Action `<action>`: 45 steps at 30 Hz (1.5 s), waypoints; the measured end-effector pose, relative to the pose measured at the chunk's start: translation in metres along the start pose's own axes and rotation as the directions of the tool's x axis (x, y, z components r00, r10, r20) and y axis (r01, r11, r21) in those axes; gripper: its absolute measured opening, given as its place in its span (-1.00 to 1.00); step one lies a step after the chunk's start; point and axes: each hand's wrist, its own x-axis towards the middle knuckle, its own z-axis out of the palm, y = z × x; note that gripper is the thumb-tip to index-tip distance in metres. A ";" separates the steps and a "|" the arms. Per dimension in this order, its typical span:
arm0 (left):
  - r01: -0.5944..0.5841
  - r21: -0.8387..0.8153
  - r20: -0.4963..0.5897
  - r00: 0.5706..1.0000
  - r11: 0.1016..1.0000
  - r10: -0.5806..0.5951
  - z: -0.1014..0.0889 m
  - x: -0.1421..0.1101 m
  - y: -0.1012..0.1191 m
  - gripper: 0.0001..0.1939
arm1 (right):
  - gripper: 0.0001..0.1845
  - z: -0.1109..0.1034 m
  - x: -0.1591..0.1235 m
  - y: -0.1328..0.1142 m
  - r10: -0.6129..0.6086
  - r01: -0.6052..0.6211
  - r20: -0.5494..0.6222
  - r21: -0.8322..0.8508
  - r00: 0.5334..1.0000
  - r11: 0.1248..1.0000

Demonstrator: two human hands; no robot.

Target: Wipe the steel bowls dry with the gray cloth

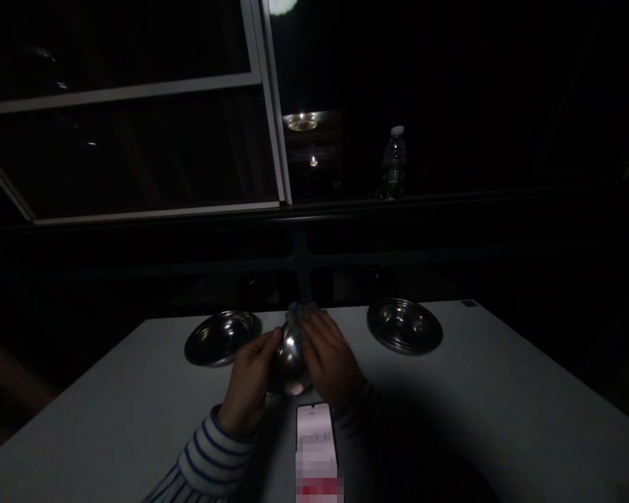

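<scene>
A shiny metal bowl (291, 355) is held above the white table, its rounded outside facing me. My left hand (249, 384) is closed on the bowl's left edge, thumb on top. Against its upper right side, my right hand (331, 360) presses a crumpled greyish cloth (295, 312), with the fingers bent over it. Part of the bowl and most of the cloth are hidden by the right hand. Just below the hands, a phone (314, 426) with a lit screen lies on the table.
On the white table (110, 405), a shallow metal dish (221, 339) sits at the left and a stack of similar dishes (405, 327) at the right. Beyond the far edge, a plastic bottle (394, 166) stands on a dark ledge beside a white-framed window (272, 105).
</scene>
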 end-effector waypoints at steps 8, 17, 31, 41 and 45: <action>0.016 -0.143 -0.029 0.999 0.990 -0.021 0.003 -0.008 -0.015 -0.75 | -0.56 -0.003 0.004 0.005 -0.029 0.028 -0.010 -0.113 1.000 0.993; 0.012 -0.297 -0.134 0.990 0.955 -0.054 0.017 -0.012 -0.012 -0.81 | -0.55 0.000 0.007 0.001 -0.066 0.074 0.058 -0.149 0.996 0.986; 0.060 -0.274 -0.108 0.990 0.960 -0.093 0.013 -0.022 -0.013 -0.78 | -0.59 0.003 0.023 0.028 0.103 -0.102 0.073 -0.007 0.992 0.995; 0.102 -0.470 -0.064 0.987 0.877 -0.149 0.003 -0.012 -0.018 -0.76 | -0.76 0.021 -0.049 0.011 -0.524 0.542 0.142 -0.281 0.839 0.792; 0.109 -0.443 -0.066 0.986 0.890 -0.153 0.003 -0.013 -0.018 -0.78 | -0.76 0.017 -0.045 0.019 -0.554 0.588 0.195 -0.280 0.809 0.759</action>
